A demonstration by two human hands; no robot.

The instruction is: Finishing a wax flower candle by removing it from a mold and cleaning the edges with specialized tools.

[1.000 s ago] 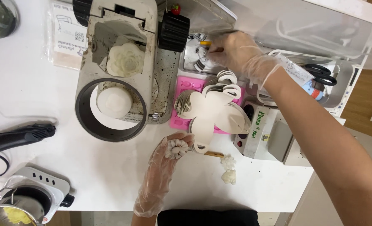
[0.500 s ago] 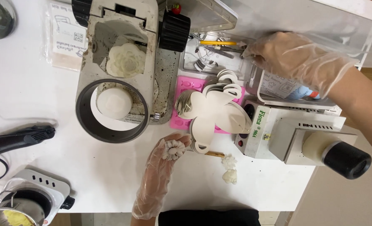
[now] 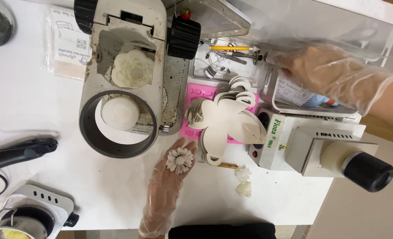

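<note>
Under right hand (image 3: 333, 75), perhaps white-labelled packet (image 3: 289, 90)

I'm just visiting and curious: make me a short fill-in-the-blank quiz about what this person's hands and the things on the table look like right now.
1. Both hands wear clear plastic ____.
2. The left hand lies palm up with a small white ____ on its fingers.
3. The stack of white cut-out shapes rests on a ____ mould.
4. The right hand rests on a clear ____ box at the table's far side.

Missing words: gloves; flower; pink; plastic
</note>
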